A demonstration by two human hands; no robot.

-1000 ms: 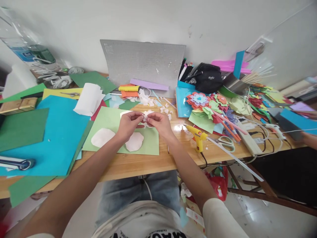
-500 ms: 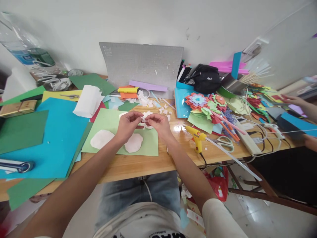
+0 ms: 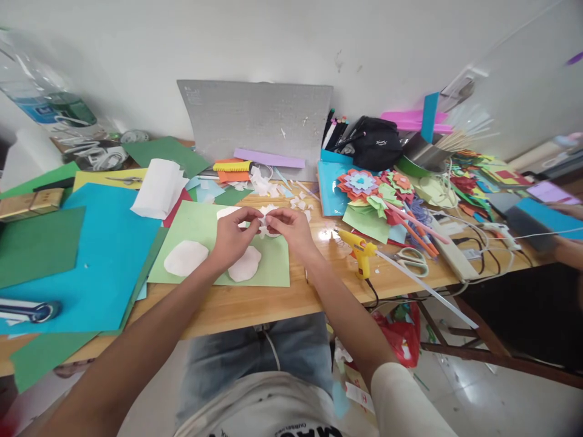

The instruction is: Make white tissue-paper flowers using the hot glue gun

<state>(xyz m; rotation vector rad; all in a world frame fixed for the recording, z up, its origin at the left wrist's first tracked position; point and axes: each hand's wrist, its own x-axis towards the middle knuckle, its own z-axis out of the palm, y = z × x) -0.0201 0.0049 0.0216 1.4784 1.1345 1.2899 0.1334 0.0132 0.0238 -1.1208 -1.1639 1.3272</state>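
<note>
Over the light green sheet [image 3: 177, 212], my left hand [image 3: 237, 237] and my right hand [image 3: 291, 229] meet, each closed in a pinch on a small white paper piece [image 3: 268, 210]. My fingers cover much of it, so its full shape is hidden. Beneath my left forearm lie two rounded white paper cutouts, the left cutout [image 3: 186, 258] and the right cutout [image 3: 245, 264]. Another white paper cutout [image 3: 225, 212] shows partly behind my left hand. White paper scraps [image 3: 264, 183] are scattered just beyond my hands.
A yellow glue gun [image 3: 362, 252] and scissors [image 3: 412, 261] lie to the right, near layered paper flowers [image 3: 359, 185]. Blue paper [image 3: 113, 243] and a folded white paper stack [image 3: 157, 188] are on the left. At far right a co-worker's hand [image 3: 569, 246] is beside blue paper.
My fingertips have shifted slightly on the white paper piece, which shows less above them. The view has moved a little. At far right, the co-worker's upper hand has come down toward the blue paper.
</note>
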